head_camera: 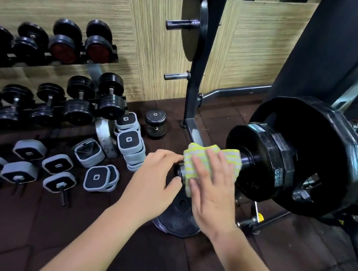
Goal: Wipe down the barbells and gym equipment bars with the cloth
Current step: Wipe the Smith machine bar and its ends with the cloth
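Observation:
A yellow and grey striped cloth [231, 158] is draped over the end sleeve of a barbell [248, 159] loaded with black weight plates [289, 155] at the right. My right hand [210, 186] lies flat on the cloth with fingers spread, pressing it against the sleeve. My left hand [156, 176] is just to the left, its fingertips pinching the cloth's left edge beside the sleeve's end cap [180, 171]. Most of the sleeve is hidden under the cloth.
A black plate tree [196, 77] with steel pegs stands behind the barbell. A dumbbell rack [51, 63] fills the left. Grey square adjustable dumbbells [128, 144] and a round dumbbell [155, 123] lie on the dark floor. A loose plate [176, 217] lies under my hands.

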